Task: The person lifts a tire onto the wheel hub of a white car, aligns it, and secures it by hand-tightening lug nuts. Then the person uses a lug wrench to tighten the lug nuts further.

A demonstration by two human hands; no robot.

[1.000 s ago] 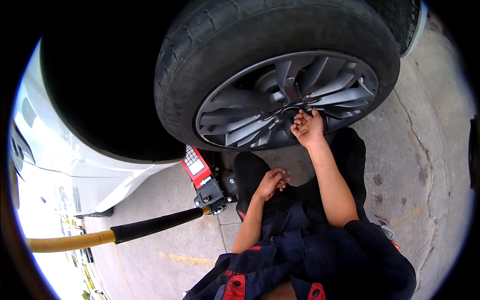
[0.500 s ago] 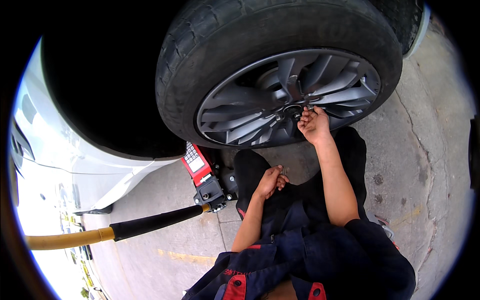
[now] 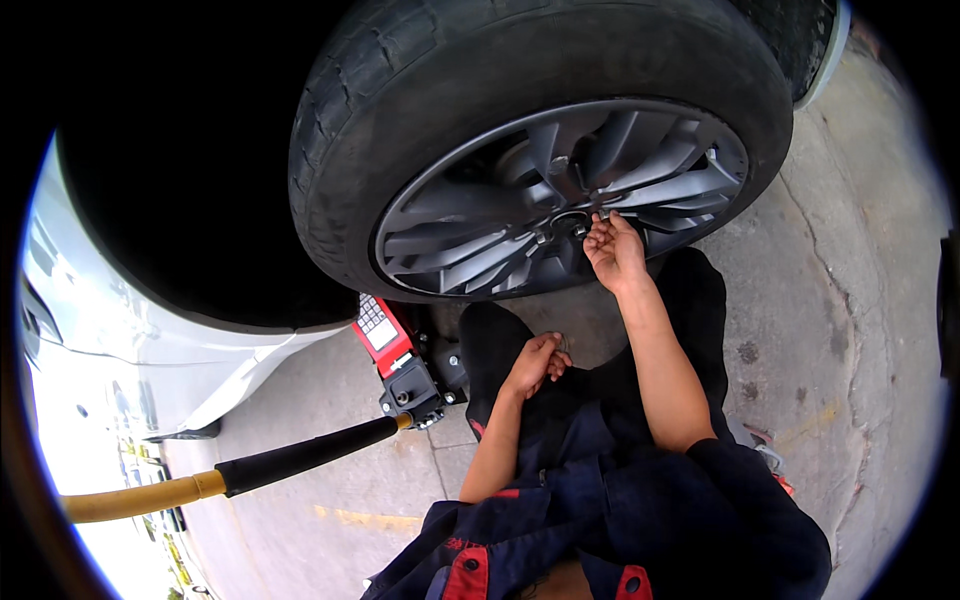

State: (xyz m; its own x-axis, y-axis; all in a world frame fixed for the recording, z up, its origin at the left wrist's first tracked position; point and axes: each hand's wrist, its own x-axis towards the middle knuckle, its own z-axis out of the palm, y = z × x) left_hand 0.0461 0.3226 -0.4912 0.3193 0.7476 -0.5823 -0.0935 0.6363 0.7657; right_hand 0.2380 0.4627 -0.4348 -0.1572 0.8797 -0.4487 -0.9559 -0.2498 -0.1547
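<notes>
A large black tire (image 3: 330, 190) on a grey multi-spoke alloy wheel (image 3: 480, 208) fills the upper middle, mounted at the car's wheel arch. My right hand (image 3: 615, 250) reaches up to the hub, its thumb and fingertips pinched around a lug nut (image 3: 603, 216) beside the centre. Another lug nut (image 3: 579, 231) shows in the hub just left of those fingers. My left hand (image 3: 538, 366) rests low over my lap by the left knee, fingers curled. Whatever lies inside its curl is too small to make out.
A red and black floor jack (image 3: 405, 375) stands left of my knee, its long yellow and black handle (image 3: 310, 455) running out left. The white car body (image 3: 190, 360) curves along the left side. Cracked concrete (image 3: 800, 300) spreads to the right.
The view has shifted slightly, so the wheel and jack sit a little farther left. My right hand stays at the hub with its fingers slightly turned; my left hand has barely moved.
</notes>
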